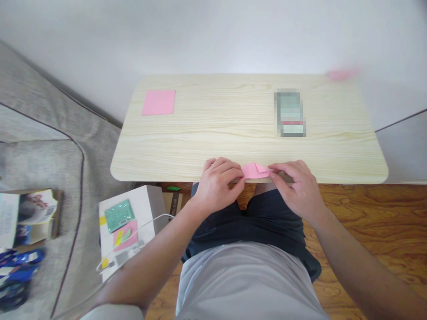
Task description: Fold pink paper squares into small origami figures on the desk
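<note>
A small piece of folded pink paper (251, 171) is stretched between my two hands at the front edge of the wooden table. My left hand (220, 181) pinches its left end between thumb and fingers. At its right end, my right hand (296, 183) grips a narrow tip with thumb and forefinger. A raised flap shows on the paper's right half. Farther back on the tabletop, at the left, lies a flat square of pink paper (159, 102).
A pixelated phone-like object (290, 113) lies right of centre on the table (213, 133). A blurred pink thing (343, 74) is at the back right corner. Left below, a white box (147, 209) carries a green packet (119, 215) and a white cable. A grey sofa (96, 151) stands left.
</note>
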`<state>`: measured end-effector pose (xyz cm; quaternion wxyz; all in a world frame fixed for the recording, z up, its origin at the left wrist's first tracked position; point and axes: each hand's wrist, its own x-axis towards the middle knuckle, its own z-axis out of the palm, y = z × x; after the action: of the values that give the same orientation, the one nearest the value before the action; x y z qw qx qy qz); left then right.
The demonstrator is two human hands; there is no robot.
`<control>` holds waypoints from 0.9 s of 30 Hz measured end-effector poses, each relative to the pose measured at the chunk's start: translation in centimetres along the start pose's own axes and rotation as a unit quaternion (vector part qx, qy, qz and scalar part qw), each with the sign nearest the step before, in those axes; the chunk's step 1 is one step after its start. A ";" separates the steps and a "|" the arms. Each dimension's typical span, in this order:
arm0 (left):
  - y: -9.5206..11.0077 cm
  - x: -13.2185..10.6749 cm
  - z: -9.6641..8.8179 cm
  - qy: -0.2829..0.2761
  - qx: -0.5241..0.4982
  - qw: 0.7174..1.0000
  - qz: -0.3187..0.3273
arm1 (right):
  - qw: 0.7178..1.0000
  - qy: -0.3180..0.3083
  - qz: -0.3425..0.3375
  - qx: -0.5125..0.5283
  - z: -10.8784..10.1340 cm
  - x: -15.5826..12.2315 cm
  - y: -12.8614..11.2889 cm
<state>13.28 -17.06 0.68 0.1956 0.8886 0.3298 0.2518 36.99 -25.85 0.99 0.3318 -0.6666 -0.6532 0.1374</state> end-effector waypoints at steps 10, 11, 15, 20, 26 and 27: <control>-0.1 -0.1 0.2 0.023 -0.019 1.000 0.000 | 0.984 -0.012 0.118 0.136 0.4 0.9 -0.7; -0.1 -0.1 0.2 0.023 -0.019 1.000 0.001 | 0.982 -0.015 0.122 0.141 0.3 1.0 -0.7; -0.1 -0.1 0.1 0.024 -0.021 0.999 0.002 | 0.979 -0.021 0.137 0.149 0.3 1.1 -0.8; -0.1 -0.1 0.1 0.020 -0.016 1.000 0.007 | 0.992 -0.010 0.092 0.087 0.5 1.3 -0.7; -0.2 -0.3 0.0 0.004 0.001 1.000 0.012 | 0.999 0.030 -0.015 0.001 1.2 1.7 -0.2; -0.1 -0.3 0.0 0.002 0.002 1.000 0.013 | 0.999 0.030 -0.020 -0.005 1.3 1.7 -0.1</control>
<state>13.02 -17.13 0.56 0.1898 0.8927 0.3191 0.2554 36.30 -23.87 0.56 0.3503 -0.6587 -0.6572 0.1073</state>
